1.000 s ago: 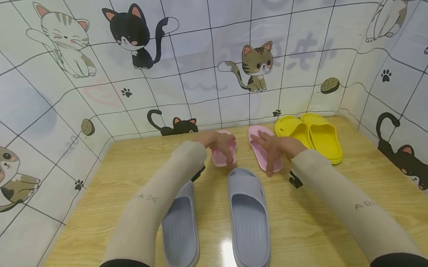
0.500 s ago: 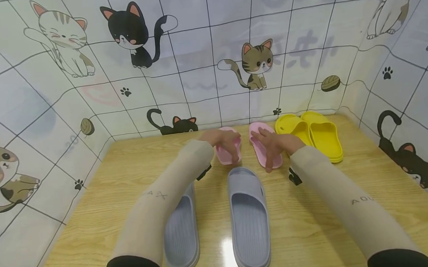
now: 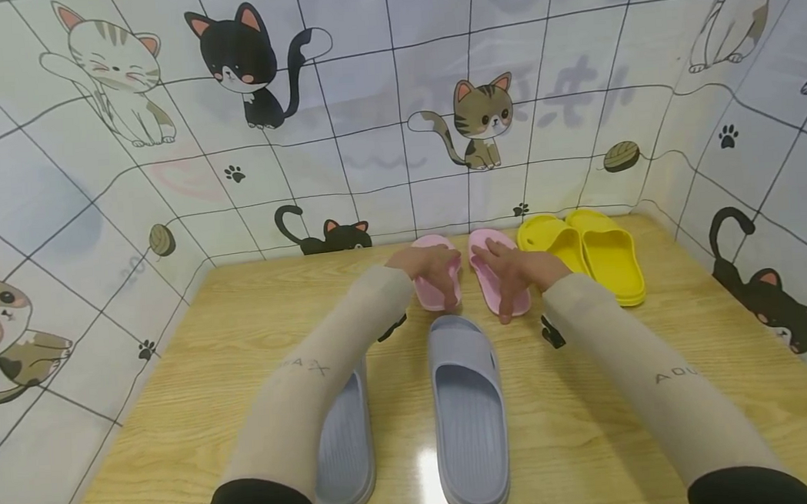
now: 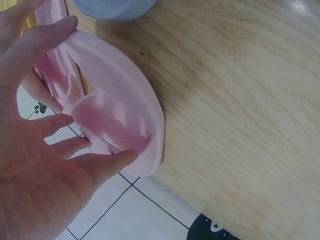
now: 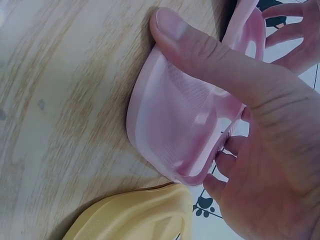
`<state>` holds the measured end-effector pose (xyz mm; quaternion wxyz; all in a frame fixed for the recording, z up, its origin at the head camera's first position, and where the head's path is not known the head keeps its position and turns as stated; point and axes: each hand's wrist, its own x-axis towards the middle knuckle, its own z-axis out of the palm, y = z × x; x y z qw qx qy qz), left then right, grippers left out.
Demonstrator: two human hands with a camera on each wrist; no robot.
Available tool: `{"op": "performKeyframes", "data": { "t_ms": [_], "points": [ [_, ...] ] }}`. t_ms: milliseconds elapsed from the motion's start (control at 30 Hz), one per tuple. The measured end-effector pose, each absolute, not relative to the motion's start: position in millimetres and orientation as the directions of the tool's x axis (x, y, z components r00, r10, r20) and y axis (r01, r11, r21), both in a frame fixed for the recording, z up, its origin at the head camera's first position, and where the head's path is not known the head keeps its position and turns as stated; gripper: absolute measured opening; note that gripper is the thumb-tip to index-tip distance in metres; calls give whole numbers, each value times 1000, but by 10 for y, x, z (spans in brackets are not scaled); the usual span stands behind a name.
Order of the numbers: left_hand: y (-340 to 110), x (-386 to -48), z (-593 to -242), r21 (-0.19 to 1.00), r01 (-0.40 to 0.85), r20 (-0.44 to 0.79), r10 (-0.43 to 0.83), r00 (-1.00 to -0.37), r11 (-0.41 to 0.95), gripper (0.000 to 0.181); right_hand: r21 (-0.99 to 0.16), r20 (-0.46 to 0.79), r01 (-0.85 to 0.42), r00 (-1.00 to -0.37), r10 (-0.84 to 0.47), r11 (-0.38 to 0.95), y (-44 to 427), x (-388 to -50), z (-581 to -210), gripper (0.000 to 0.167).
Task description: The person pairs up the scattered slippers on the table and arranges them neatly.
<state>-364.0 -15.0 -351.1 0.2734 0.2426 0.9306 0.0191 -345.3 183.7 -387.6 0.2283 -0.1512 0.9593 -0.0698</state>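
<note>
In the head view, a wood-grain tabletop (image 3: 227,309) meets tile-patterned wall sheeting (image 3: 370,154) printed with cartoon cats, paw prints and two yarn balls; faint characters on it are too blurred to read. The left sleeve (image 3: 301,397) shows the letters A and X; the right sleeve (image 3: 654,383) bears lettering starting with A. Three pairs of footwear are present: two grey slides (image 3: 470,433), two yellow clogs (image 3: 612,262) and two pink slippers near the wall, slightly apart.

In the left wrist view, the left hand (image 3: 430,266) holds the left pink slipper (image 3: 428,295) in a wide span, thumb at its heel, fingers bent at its toe.

In the right wrist view, the right hand (image 3: 521,269) similarly spans and holds the right pink slipper (image 3: 489,284), beside the yellow clogs.
</note>
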Motion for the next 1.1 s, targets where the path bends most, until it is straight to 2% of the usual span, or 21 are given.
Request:
{"op": "performKeyframes", "data": {
  "t_ms": [533,900,1100],
  "points": [
    [-85,-3687,-3636,172,451,-435,478,-763,876,110,-195,-355,-320,-858,-371,927,1862,-3447,-3892,148],
    [-57,-3678,-3689,149,506,-347,524,-778,850,113,-153,-371,-329,-855,-362,932,1832,-3475,-3916,150],
    [-45,-3676,-3703,148,490,-355,508,-784,859,118,-167,-370,-319,-857,-359,933,1843,-3481,-3922,151]
  ]
}}
